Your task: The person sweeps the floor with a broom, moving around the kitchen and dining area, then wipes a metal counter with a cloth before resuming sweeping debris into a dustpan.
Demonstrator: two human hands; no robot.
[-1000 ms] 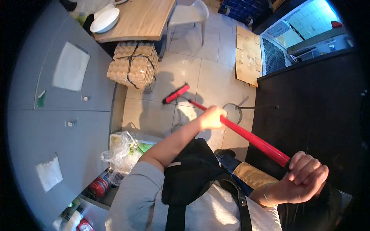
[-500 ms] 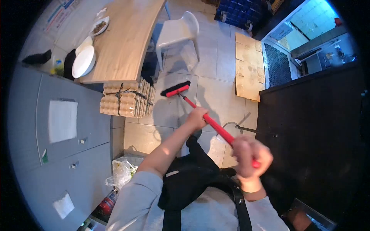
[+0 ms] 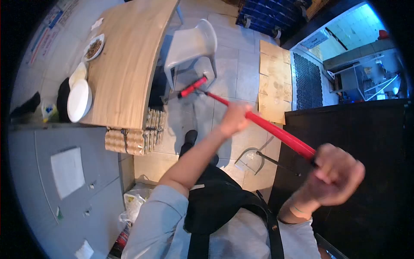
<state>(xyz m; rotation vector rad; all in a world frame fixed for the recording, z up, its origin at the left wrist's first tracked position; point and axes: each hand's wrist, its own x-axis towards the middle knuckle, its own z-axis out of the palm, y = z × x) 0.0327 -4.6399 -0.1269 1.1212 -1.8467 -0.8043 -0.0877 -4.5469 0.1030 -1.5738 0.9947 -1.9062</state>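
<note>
The left hand (image 3: pixel 235 118) is clenched around the middle of the red broom (image 3: pixel 267 128) handle. The right hand (image 3: pixel 337 175), blurred, is clenched around its upper end. The broom's head is low at the front legs of the white chair (image 3: pixel 189 43). The wooden counter (image 3: pixel 125 64) stands just left of the chair, and a dustpan (image 3: pixel 250 159) lies well apart from the chair, nearer the person.

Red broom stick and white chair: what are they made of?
The long red broom handle looks like glossy plastic or painted metal; its smooth sheen alone cannot settle which. The white moulded chair looks like plastic: one smooth, curved piece with a dull finish.
</note>
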